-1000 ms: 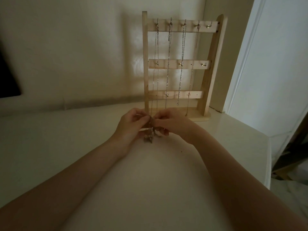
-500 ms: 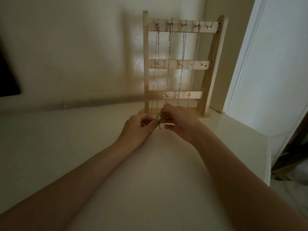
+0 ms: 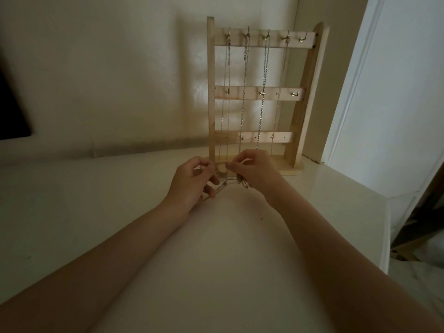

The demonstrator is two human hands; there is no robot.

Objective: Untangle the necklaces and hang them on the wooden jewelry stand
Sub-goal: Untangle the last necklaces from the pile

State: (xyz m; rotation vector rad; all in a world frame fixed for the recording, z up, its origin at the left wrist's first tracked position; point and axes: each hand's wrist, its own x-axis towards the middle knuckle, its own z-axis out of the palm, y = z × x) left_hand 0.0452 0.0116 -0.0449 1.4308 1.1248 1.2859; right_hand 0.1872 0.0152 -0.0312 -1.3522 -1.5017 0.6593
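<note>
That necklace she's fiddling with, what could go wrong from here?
Both the left hand and right hand pinch the tangled chain; pulling apart might tighten the knot or snap a link. They work right beside the wooden stand, so a slip could jostle the hung necklaces off their hooks.

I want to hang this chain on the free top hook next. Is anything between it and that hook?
Nothing visible blocks it. The chain is pinched by the left hand and right hand before the stand; the empty hook is rightmost, beside four hanging necklaces.
</note>
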